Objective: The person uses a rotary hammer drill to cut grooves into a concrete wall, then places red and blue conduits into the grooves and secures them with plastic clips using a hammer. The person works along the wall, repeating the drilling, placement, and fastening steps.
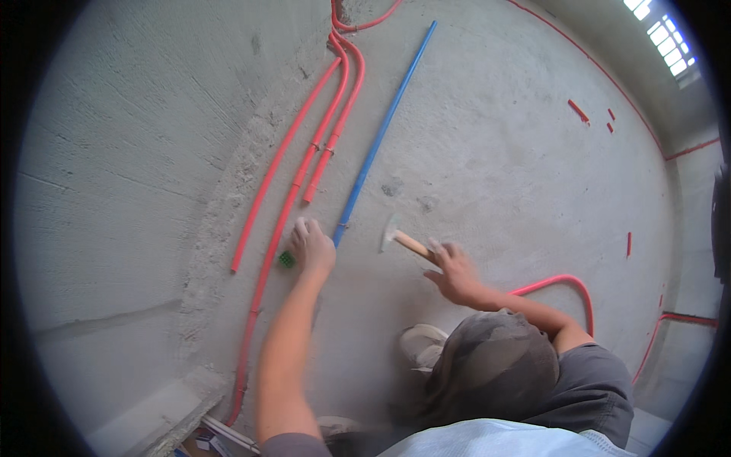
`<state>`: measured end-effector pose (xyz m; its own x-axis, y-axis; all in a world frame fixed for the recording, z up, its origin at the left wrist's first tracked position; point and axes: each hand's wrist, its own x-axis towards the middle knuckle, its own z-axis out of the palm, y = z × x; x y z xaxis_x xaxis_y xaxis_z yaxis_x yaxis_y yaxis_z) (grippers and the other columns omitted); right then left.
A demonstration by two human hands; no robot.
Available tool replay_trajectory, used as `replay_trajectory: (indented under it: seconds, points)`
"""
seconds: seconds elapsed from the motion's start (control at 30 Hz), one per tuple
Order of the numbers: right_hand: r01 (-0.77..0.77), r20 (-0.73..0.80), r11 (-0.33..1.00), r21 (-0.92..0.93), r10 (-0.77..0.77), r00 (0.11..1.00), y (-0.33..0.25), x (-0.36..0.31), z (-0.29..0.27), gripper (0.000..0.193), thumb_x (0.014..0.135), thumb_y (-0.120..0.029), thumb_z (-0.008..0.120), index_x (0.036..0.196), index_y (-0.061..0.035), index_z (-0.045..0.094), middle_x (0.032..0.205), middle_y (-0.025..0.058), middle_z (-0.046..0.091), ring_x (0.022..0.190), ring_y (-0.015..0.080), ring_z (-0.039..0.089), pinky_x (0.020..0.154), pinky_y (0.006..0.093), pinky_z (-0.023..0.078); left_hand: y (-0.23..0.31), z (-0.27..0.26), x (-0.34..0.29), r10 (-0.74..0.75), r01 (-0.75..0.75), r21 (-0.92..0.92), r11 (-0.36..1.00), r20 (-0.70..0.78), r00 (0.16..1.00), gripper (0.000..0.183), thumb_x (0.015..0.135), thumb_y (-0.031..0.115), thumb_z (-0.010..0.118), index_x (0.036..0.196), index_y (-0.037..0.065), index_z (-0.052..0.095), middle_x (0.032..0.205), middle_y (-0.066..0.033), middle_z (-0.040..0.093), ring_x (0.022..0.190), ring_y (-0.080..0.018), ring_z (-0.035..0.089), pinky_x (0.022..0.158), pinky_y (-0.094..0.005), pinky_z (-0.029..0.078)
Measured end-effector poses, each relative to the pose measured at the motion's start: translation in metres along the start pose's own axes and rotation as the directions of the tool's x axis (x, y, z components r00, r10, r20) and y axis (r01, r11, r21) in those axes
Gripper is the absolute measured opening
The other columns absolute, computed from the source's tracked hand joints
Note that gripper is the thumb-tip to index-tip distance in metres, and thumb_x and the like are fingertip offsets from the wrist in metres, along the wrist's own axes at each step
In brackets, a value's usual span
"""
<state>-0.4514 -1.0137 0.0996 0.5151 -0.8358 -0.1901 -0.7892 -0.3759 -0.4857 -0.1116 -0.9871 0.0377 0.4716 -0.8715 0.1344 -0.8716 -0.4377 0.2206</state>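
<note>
My right hand [455, 276] is closed around the wooden handle of a hammer [412, 245]; its head points left, over the grey floor. Just left of the lower end of a blue pipe [387, 122], my left hand [312, 250] has its fingers curled together. What they pinch, if anything, is hidden. A small green grid-like piece [286, 259] lies beside that hand, on its left. A long red pipe [285, 209] runs down the floor left of my left hand, and a shorter red pipe [327, 152] ends above it.
Another red pipe [261, 190] lies nearer the rough wall [137, 167] on the left. At right, a red pipe loop [567, 279] curves past my right forearm. Short red offcuts [578, 111] are scattered farther off. A box with odds and ends [205, 440] sits at lower left.
</note>
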Motion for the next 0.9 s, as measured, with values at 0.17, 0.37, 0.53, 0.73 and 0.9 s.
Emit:
replay_trajectory:
  seconds: [0.17,0.37,0.53,0.73,0.9]
  points:
    - [0.297,-0.154,0.906,-0.302,-0.354,0.923,0.030,0.052,0.036,0.064,0.099,-0.031,0.075,0.154,-0.0069,0.053,0.142,0.0283,0.060,0.134,0.0497,0.053,0.116,0.0554,0.043,-0.079,-0.130,-0.077,0.523,-0.549,-0.155,0.821,0.588,0.617,0.024,0.091,0.012,0.062,0.114,0.005,0.065,0.112,-0.0146,0.063,0.115,-0.0346,0.063,0.096,-0.0505,0.049]
    - [0.420,0.064,0.876,-0.238,-0.417,0.907,0.018,0.245,0.124,0.075,0.110,-0.051,0.056,0.152,0.0101,0.047,0.156,0.0366,0.048,0.146,0.0502,0.043,0.124,0.0546,0.032,-0.166,-0.244,-0.251,0.101,-0.231,0.011,0.973,0.878,0.467,0.023,0.091,0.011,0.062,0.112,0.003,0.068,0.116,-0.0181,0.068,0.115,-0.0382,0.066,0.095,-0.0552,0.053]
    - [0.156,0.061,0.645,-0.748,-0.167,0.984,0.010,0.292,0.140,0.108,0.104,-0.076,0.045,0.163,0.0136,0.028,0.167,0.0384,0.032,0.157,0.0522,0.030,0.129,0.0593,0.025,-0.216,-0.263,-0.405,-0.507,0.526,-0.023,0.850,0.232,0.830,0.018,0.096,0.014,0.066,0.108,0.002,0.066,0.115,-0.0214,0.067,0.112,-0.0413,0.066,0.091,-0.0535,0.054]
    - [0.236,0.142,0.675,-0.700,-0.192,0.971,-0.022,0.267,0.097,0.105,0.106,-0.073,0.046,0.167,0.0093,0.022,0.172,0.0340,0.027,0.159,0.0501,0.027,0.131,0.0578,0.023,-0.233,-0.221,-0.583,-0.970,0.954,-0.187,0.234,0.018,0.241,0.018,0.098,0.016,0.068,0.108,0.001,0.067,0.114,-0.0223,0.066,0.102,-0.0427,0.068,0.087,-0.0493,0.054]
    - [0.639,0.289,0.543,-0.545,-0.595,0.750,-0.108,0.207,0.089,0.084,0.111,-0.050,0.055,0.168,0.0061,0.027,0.174,0.0321,0.025,0.162,0.0483,0.022,0.132,0.0572,0.021,-0.251,-0.215,-0.659,-0.991,0.938,-0.345,-0.026,-0.117,-0.070,0.020,0.098,0.016,0.069,0.109,0.000,0.067,0.113,-0.0220,0.066,0.104,-0.0424,0.068,0.090,-0.0503,0.053]
